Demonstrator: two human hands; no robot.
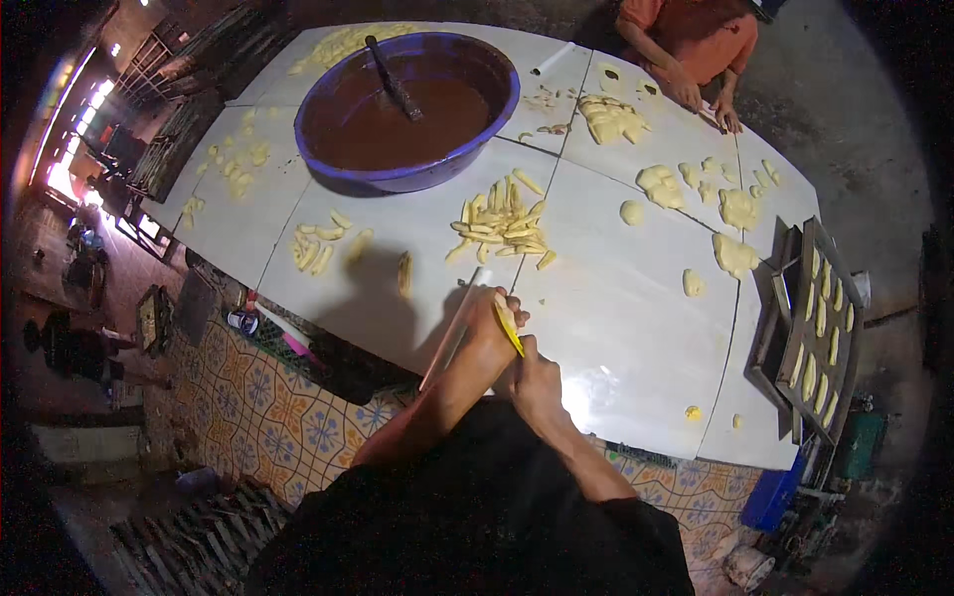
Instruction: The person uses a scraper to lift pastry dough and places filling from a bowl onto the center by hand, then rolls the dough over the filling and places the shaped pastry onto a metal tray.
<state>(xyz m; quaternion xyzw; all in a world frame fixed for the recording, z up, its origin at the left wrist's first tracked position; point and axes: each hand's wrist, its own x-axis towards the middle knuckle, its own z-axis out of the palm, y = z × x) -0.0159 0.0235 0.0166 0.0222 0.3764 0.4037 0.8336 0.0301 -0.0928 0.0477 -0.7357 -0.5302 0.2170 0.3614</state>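
Note:
My left hand [489, 326] is closed above the table's near edge, its fingers curled. Against it lies a thin, flat yellow piece [510, 330], perhaps a scraper. The closed fingers of my right hand [537, 382] grip its lower end. Something pale shows at the left fingers, too small to name. A long pale rod [455, 331] rests on the table beside my left forearm. Just beyond my hands lies a heap of finger-shaped pale yellow pieces [502, 221]. One browned piece [404, 274] lies apart, left of my hands.
A purple basin [405, 181] of brown liquid holds a dark-handled tool [393, 79]. Dough lumps [737, 209] dot the right side of the white table [626, 318]. Metal trays [845, 382] with dough strips stand at the right edge. A co-worker's hands [706, 107] work at the far right.

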